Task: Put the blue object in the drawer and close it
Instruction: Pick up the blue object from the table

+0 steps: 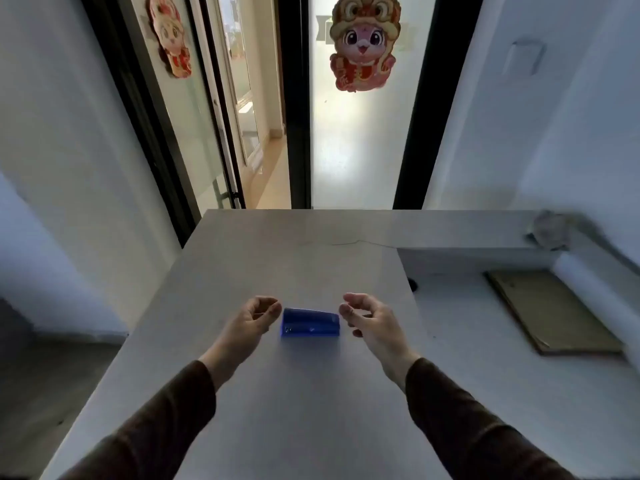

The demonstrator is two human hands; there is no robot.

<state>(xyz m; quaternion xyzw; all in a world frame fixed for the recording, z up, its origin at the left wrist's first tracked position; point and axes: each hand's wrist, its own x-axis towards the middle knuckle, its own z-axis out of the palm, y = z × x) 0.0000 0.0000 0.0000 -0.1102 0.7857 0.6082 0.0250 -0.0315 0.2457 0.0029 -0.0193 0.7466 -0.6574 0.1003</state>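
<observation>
A small blue box-like object (309,322) lies on the grey tabletop (294,410), near its middle. My left hand (254,320) hovers just left of it, fingers curled and apart, holding nothing. My right hand (369,318) is just right of it, also with loosely curled fingers and nothing in them. Neither hand touches the blue object. No drawer is visible in the head view.
To the right of the table is a lower white surface with a flat brown board (554,310) and a white roll (595,299). A glass door (360,133) with cartoon stickers stands behind the table's far edge. The floor drops off at the left.
</observation>
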